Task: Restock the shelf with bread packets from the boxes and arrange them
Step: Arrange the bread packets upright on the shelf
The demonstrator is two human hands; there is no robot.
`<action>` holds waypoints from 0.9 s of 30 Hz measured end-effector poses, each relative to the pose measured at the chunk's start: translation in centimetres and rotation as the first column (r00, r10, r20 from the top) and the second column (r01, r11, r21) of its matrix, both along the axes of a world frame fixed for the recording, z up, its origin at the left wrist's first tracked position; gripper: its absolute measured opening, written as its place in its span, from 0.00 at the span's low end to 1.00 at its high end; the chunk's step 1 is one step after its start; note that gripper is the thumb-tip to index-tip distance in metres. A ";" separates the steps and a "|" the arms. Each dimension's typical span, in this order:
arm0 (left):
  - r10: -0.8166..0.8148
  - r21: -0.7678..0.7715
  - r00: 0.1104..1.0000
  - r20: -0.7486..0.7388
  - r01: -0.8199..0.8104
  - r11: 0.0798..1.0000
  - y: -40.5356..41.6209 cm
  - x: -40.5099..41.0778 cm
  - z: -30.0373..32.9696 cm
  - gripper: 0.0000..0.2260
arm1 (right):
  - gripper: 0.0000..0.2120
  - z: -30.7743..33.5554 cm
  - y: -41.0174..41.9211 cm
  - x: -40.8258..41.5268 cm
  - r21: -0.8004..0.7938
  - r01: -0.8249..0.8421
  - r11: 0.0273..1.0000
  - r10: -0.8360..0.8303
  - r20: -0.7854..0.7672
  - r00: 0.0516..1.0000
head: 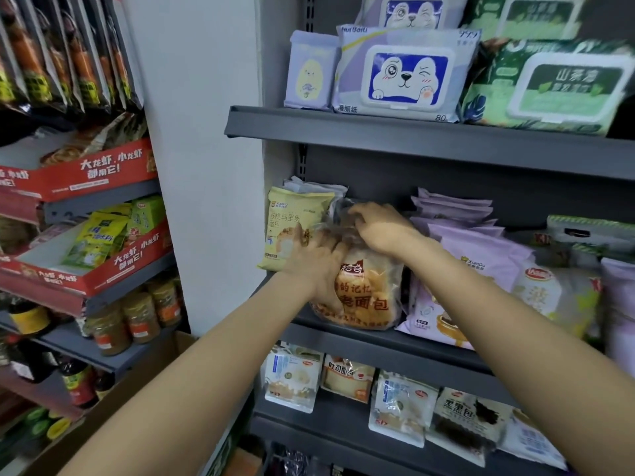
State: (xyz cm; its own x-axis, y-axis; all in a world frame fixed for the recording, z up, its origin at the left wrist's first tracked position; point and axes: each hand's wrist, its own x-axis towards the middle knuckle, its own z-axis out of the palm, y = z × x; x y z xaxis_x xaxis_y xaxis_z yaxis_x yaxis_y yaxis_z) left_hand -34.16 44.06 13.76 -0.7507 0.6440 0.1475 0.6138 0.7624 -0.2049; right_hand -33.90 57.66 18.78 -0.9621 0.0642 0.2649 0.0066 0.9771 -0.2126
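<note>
Both forearms reach to the middle shelf (385,341). Left hand (318,261) presses flat, fingers extended, against the clear bread packet (369,293) standing there; right hand (379,228) pinches its top.

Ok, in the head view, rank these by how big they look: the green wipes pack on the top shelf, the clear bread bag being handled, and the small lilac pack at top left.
1. Green wipes pack, though cropped at the frame edge.
2. Clear bread bag, partly hidden by both hands.
3. Small lilac pack, clearly smallest.
</note>
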 end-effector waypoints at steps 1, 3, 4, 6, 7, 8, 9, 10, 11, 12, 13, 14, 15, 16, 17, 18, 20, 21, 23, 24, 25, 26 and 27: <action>-0.001 0.005 1.000 -0.002 0.001 1.000 0.0 0.3 0.2 0.54 | 0.17 0.4 0.0 1.1 0.006 -0.003 1.000 0.003 -0.071 0.997; -0.020 0.039 1.000 0.001 0.020 0.999 0.3 1.0 0.8 0.56 | 0.17 0.9 0.6 3.2 0.052 -0.009 0.999 0.019 -0.206 0.978; -0.041 0.075 0.999 0.011 0.041 0.996 0.4 1.5 1.3 0.57 | 0.17 1.1 1.1 4.1 0.072 0.004 0.997 0.015 -0.257 0.966; -0.093 0.175 0.995 0.033 0.086 0.981 1.0 2.7 2.4 0.57 | 0.18 1.5 2.1 5.9 0.073 0.048 0.996 -0.022 -0.316 0.948; -0.116 0.228 0.993 0.029 0.106 0.968 1.4 3.3 2.8 0.54 | 0.19 1.7 2.7 6.8 0.059 0.072 0.996 -0.048 -0.329 0.943; -0.136 0.281 0.991 0.015 0.127 0.951 1.9 3.8 3.2 0.51 | 0.20 1.7 3.3 7.8 0.038 0.096 0.995 -0.078 -0.337 0.938; -0.159 0.331 0.987 -0.007 0.153 0.931 2.5 4.3 3.5 0.46 | 0.21 1.7 4.0 8.8 0.015 0.119 0.993 -0.107 -0.345 0.932; -0.187 0.369 0.982 -0.037 0.188 0.910 3.2 4.8 3.7 0.40 | 0.22 1.7 4.7 9.7 -0.006 0.146 0.989 -0.139 -0.346 0.928; -0.216 0.389 0.974 -0.072 0.227 0.893 3.9 5.4 3.9 0.34 | 0.24 1.6 5.5 10.6 -0.025 0.177 0.984 -0.175 -0.334 0.926; -0.243 0.391 0.964 -0.107 0.266 0.881 4.6 5.8 3.9 0.30 | 0.27 1.4 6.2 11.5 -0.035 0.215 0.976 -0.215 -0.303 0.929; -0.269 0.381 0.953 -0.139 0.302 0.874 5.4 6.3 3.9 0.29 | 0.30 1.2 7.0 12.3 -0.029 0.255 0.967 -0.254 -0.250 0.934; -0.288 0.361 0.943 -0.165 0.329 0.873 6.2 6.6 3.7 0.32 | 0.35 1.0 7.9 13.0 -0.006 0.291 0.957 -0.287 -0.177 0.941; -0.293 0.330 0.939 -0.182 0.339 0.881 6.9 7.0 3.5 0.36 | 0.42 0.6 8.7 13.5 0.020 0.316 0.949 -0.313 -0.088 0.946; -0.286 0.289 0.940 -0.187 0.331 0.898 7.6 7.3 3.2 0.42 | 0.49 0.2 9.4 13.9 0.042 0.327 0.944 -0.327 0.000 0.945; -0.274 0.239 0.944 -0.185 0.314 0.919 8.2 7.5 2.9 0.48 | 0.55 -0.3 10.1 14.2 0.052 0.327 0.944 -0.330 0.071 0.941; -0.258 0.188 0.949 -0.180 0.290 0.938 8.8 7.5 2.6 0.52 | 0.59 -0.9 10.6 14.3 0.047 0.322 0.946 -0.325 0.119 0.938; -0.212 0.121 0.961 -0.180 0.236 0.964 9.9 7.5 2.0 0.56 | 0.61 -2.1 11.4 14.3 0.025 0.301 0.953 -0.301 0.137 0.944; -0.183 0.108 0.965 -0.189 0.206 0.973 10.4 7.4 1.7 0.56 | 0.60 -2.5 11.7 14.3 0.019 0.286 0.958 -0.286 0.109 0.952; -0.115 0.103 0.967 -0.227 0.142 0.985 11.0 7.5 1.4 0.55 | 0.57 -3.0 12.1 14.0 0.025 0.257 0.966 -0.258 0.037 0.966; -0.076 0.106 0.966 -0.248 0.105 0.989 11.2 7.6 1.3 0.54 | 0.55 -3.2 12.2 13.9 0.037 0.242 0.969 -0.243 0.010 0.970; -0.037 0.113 0.964 -0.264 0.069 0.991 11.3 7.7 1.2 0.54 | 0.54 -3.3 12.2 13.8 0.047 0.229 0.972 -0.229 -0.006 0.973; -0.008 0.116 0.962 -0.271 0.040 0.992 11.4 7.7 1.1 0.55 | 0.54 -3.3 12.3 13.7 0.053 0.220 0.974 -0.220 -0.015 0.975; 0.012 0.108 0.963 -0.271 0.018 0.994 11.5 7.8 1.0 0.55 | 0.53 -3.3 12.3 13.5 0.055 0.217 0.975 -0.216 -0.023 0.976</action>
State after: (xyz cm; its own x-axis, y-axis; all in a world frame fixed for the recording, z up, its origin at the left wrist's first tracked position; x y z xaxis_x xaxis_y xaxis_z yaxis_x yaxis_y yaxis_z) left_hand -26.31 55.58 14.74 -0.6712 0.6150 0.4138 0.5492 0.7875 -0.2796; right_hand -20.39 69.98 15.44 -0.9223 0.2552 0.2902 0.2166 0.9633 -0.1586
